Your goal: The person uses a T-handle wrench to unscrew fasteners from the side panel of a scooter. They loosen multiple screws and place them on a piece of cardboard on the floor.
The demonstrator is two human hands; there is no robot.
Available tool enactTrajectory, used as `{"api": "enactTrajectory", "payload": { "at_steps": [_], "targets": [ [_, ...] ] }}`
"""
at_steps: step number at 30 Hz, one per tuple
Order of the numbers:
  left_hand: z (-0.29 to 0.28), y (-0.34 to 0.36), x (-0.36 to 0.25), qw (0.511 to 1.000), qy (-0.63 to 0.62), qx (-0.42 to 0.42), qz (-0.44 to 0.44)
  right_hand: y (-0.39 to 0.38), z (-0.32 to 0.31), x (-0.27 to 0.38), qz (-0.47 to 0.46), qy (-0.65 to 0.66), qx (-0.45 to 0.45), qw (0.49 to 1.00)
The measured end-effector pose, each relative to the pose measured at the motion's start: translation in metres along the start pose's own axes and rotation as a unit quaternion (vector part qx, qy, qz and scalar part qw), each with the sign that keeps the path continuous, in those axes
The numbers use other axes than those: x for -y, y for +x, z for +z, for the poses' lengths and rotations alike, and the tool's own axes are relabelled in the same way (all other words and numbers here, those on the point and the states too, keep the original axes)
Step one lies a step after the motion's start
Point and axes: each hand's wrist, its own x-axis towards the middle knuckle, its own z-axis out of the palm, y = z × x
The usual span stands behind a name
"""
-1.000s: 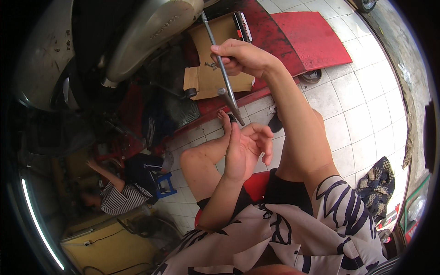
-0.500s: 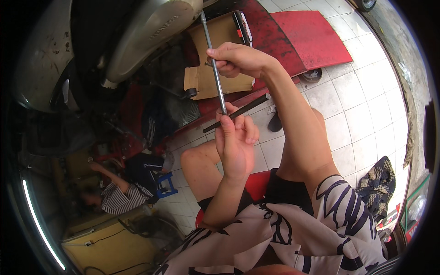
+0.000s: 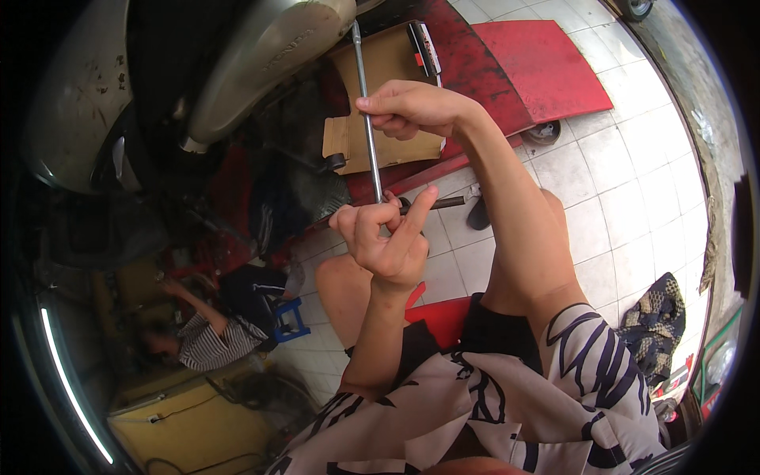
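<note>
A long chrome T-handle wrench (image 3: 370, 150) reaches up to the underside of a beige motorbike panel (image 3: 277, 55); its far tip meets the shadow at the panel's edge. My right hand (image 3: 416, 109) is closed round the middle of the shaft, thumb along it. At the lower end, my left hand (image 3: 388, 245) wraps its fingers about the dark crossbar (image 3: 447, 203), one finger sticking up. Part of the crossbar is hidden behind the left fingers.
A red lift platform (image 3: 546, 71) carries a flattened cardboard sheet (image 3: 376, 154) and a black-and-white box (image 3: 425, 49). A metal bowl (image 3: 542, 133) sits beside the ramp. At the lower left, a person in a striped shirt (image 3: 218, 336) is near a blue stool (image 3: 293, 319).
My left hand has turned over from palm up to back up on the crossbar, and the bar has swung round. My right hand stays on the shaft.
</note>
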Motion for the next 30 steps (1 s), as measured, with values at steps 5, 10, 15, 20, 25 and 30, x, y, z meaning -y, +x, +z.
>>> {"api": "enactTrajectory", "payload": {
  "at_steps": [5, 10, 15, 20, 25, 30],
  "targets": [
    [0.005, -0.003, -0.013, 0.999, -0.024, -0.039, 0.001, 0.001, -0.002, -0.002, -0.010, 0.005, -0.010, 1.000],
    [0.006, -0.031, -0.028, 0.871, -0.430, 0.104, -0.215, -0.001, 0.000, -0.003, -0.006, 0.010, -0.032, 0.999],
    [0.012, -0.020, -0.034, 0.183, -0.892, 0.102, -0.400, -0.003, -0.002, 0.000, -0.023, 0.058, -0.010, 0.998],
    [0.019, -0.009, -0.039, -0.033, -0.960, 0.163, -0.227, -0.004, -0.001, 0.000, -0.030, 0.077, -0.002, 0.997],
    [0.011, 0.015, -0.042, -0.073, -0.954, 0.102, -0.272, -0.005, 0.000, 0.000, -0.037, 0.078, -0.004, 0.996],
    [0.007, 0.017, -0.049, -0.031, -0.926, 0.099, -0.363, -0.008, -0.002, 0.003, -0.059, 0.087, 0.001, 0.994]
  ]
}}
